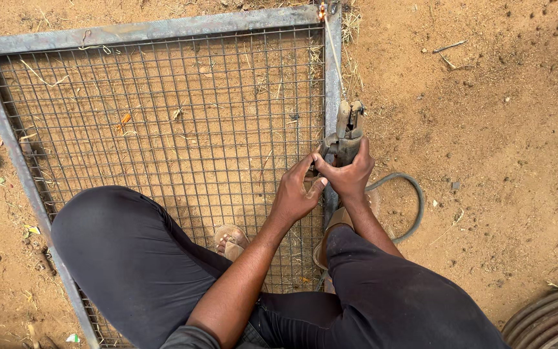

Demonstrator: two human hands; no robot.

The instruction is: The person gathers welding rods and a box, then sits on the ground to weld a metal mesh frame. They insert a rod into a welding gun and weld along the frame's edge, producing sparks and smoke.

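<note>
electrode holder (347, 132): sits over the right rail of the frame, about mid-length; the welding rod (332, 58) runs from its jaws up to the top right corner, where a small orange glow (321, 11) shows.
right hand (350, 174): fingers wrapped fully closed round the holder's handle.
left hand (295, 194): curled in from the mesh side, fingertips touching the right hand and the holder's base; looks like a bracing grip, can't tell if it clamps anything itself.
cable (408, 207): loops on the dirt right of the rail, behind the right hand.
steel frame (150, 29): flat on the ground, wire mesh (163, 129) inside it; feet in sandals rest on the mesh.
technique: two-hand brace is right for a rod this long. Keep the tip steady on the corner joint, feed down as it burns, keep cable slack clear of the rail.
risk: bare hands and open sandals close to spatter.
</note>
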